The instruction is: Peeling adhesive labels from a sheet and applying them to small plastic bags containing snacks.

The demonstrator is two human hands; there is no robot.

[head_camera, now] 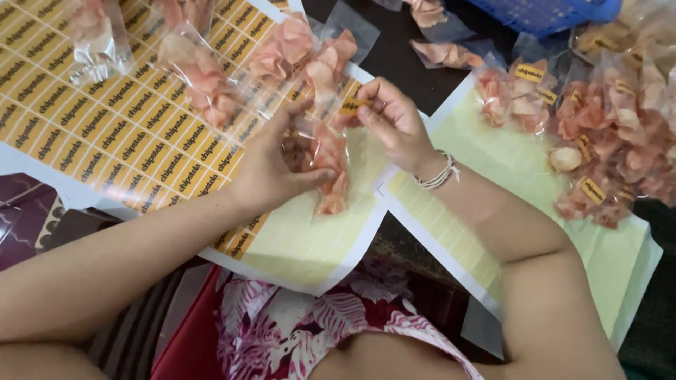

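The left hand [271, 169] gripped the chip bag [329, 165] while right hand [394, 123] pinched a yellow sticker [352, 105]; it needed pressing flat, centred

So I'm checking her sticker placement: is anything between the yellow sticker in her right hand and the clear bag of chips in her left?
Nothing visible. The right hand holds the yellow sticker just above the clear bag of chips, which the left hand grips, its top open to the sticker.
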